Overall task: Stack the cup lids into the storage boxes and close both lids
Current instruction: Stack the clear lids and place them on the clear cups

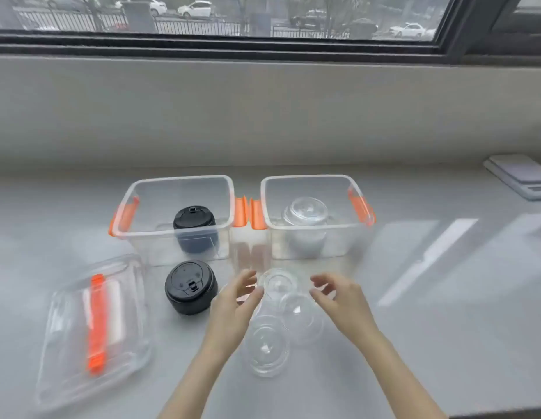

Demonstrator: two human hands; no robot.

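Two clear storage boxes with orange latches stand side by side, both without lids. The left box (148, 237) holds a stack of black cup lids (195, 228). The right box (360, 240) holds a stack of clear dome lids (305, 216). Another stack of black lids (190, 287) sits in front of the left box. Clear dome lids lie loose on the counter: one (278, 282) between my hands, others (267, 346) nearer me. My left hand (236, 300) and my right hand (338, 294) hover on either side of them, fingers apart, holding nothing.
The clear box lids (93, 325) with an orange handle lie stacked at the near left. A white scale (523, 176) sits at the far right by the wall. A window ledge and wall rise behind the boxes.
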